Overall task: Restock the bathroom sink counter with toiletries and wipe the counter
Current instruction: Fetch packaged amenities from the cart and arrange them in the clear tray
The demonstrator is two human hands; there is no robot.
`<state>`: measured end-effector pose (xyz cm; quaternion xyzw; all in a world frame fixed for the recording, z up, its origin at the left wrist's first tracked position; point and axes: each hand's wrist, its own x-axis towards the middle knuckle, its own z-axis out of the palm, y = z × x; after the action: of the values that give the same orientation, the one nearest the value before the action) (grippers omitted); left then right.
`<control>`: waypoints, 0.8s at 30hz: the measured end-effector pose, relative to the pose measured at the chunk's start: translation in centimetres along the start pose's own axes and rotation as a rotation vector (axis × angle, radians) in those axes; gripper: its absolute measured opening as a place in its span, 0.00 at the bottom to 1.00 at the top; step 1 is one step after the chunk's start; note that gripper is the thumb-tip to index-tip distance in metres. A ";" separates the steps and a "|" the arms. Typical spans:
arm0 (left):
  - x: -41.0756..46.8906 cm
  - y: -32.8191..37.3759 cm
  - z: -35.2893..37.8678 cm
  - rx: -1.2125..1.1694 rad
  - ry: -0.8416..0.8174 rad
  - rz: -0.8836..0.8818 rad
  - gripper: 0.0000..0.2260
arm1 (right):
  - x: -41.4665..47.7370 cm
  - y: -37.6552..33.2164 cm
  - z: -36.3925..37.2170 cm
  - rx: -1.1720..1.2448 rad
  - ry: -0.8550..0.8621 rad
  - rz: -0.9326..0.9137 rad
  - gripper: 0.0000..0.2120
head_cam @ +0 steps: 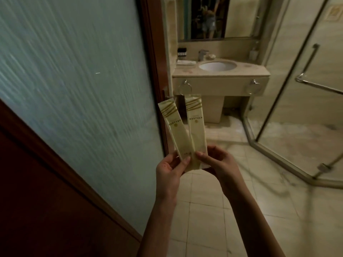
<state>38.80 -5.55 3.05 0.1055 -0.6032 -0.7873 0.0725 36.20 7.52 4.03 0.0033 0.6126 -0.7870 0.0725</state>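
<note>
Two packets: left packet (171,125) pinched in left hand (169,168), right packet (196,127) in right hand (216,162); thumb-tip grips at crossed bottoms, slippery; counter (246,69) well apart; likely dropped carrying

Head view, looking forward and down, hands near, sink counter (220,72) farther ahead
</note>
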 end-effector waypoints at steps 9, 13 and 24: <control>2.4 -1.1 1.2 0.011 -0.075 -0.067 0.11 | 1.5 0.6 -1.4 -0.020 0.132 0.006 0.13; 4.2 -1.3 1.6 0.055 -0.082 -0.072 0.12 | 2.4 0.8 -1.5 -0.039 0.161 0.010 0.13; 8.7 -3.1 4.0 0.069 -0.138 -0.132 0.08 | 6.6 1.0 -3.9 -0.098 0.206 0.019 0.14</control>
<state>29.37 -3.12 0.41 0.0930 -0.6251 -0.7746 -0.0247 29.48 10.35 1.46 0.0865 0.6545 -0.7509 0.0165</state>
